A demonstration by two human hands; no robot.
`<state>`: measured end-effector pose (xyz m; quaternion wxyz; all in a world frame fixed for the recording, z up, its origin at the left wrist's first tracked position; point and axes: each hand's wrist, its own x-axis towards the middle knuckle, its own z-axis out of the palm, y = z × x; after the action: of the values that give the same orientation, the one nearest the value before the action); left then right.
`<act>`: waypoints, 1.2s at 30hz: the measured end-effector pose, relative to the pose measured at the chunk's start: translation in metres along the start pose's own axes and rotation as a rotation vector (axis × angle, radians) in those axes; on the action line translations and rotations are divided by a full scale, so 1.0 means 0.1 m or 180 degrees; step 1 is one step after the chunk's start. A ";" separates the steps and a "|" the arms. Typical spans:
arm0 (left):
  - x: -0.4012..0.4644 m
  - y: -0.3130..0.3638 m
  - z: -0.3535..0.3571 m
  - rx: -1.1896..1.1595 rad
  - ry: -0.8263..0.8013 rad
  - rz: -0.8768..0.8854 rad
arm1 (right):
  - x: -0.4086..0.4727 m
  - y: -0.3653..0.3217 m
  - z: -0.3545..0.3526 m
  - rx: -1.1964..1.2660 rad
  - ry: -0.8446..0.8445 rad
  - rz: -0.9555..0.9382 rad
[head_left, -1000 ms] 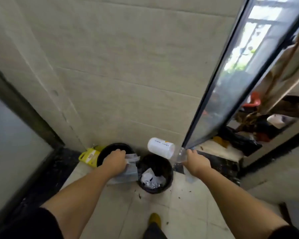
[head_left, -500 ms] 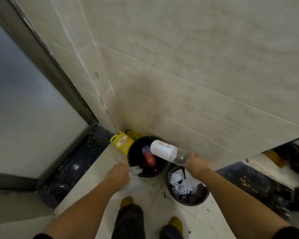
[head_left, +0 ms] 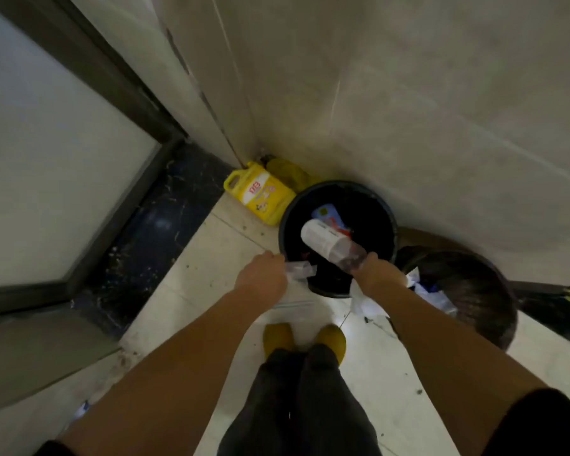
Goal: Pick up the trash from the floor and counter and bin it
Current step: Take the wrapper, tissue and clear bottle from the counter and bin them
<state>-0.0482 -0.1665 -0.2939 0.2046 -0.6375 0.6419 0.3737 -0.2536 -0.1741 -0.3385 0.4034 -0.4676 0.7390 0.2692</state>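
Note:
A black round bin [head_left: 287,222] stands in the corner by the wall, with a red and blue wrapper inside. My right hand [head_left: 377,273] grips the neck of a clear plastic bottle [head_left: 326,241] with a white label, held tilted over that bin's opening. My left hand [head_left: 262,279] is closed on a clear plastic bag [head_left: 298,269] at the bin's near rim; the bag hangs down below the hand. A second dark bin [head_left: 481,301] to the right holds crumpled white paper [head_left: 431,294].
A yellow jug [head_left: 260,195] lies in the corner behind the black bin. A dark stone threshold and a frosted door [head_left: 46,159] lie to the left. My two yellow shoes [head_left: 305,337] stand on the pale tiled floor just before the bins.
The view tipped down and nearer to the bins. My right hand brought the bottle over the left bin's opening, and my left hand moved the bag up to its rim.

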 end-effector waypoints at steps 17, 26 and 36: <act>0.58 -0.30 0.59 0.0483 -0.0250 0.0008 | 0.88 -0.14 0.75 0.0465 0.0082 -0.0135; 0.34 1.44 0.43 0.0218 -0.0144 0.0522 | -0.08 1.51 -0.05 0.1299 0.0468 0.0400; 1.07 2.77 2.10 -0.0062 -0.0116 0.0933 | 0.64 2.69 0.78 0.2364 0.1290 0.0679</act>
<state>-0.3728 -0.1075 -0.4461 0.1533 -0.5320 0.7206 0.4173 -0.4864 -0.0316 -0.4286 0.3609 -0.2553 0.8941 -0.0719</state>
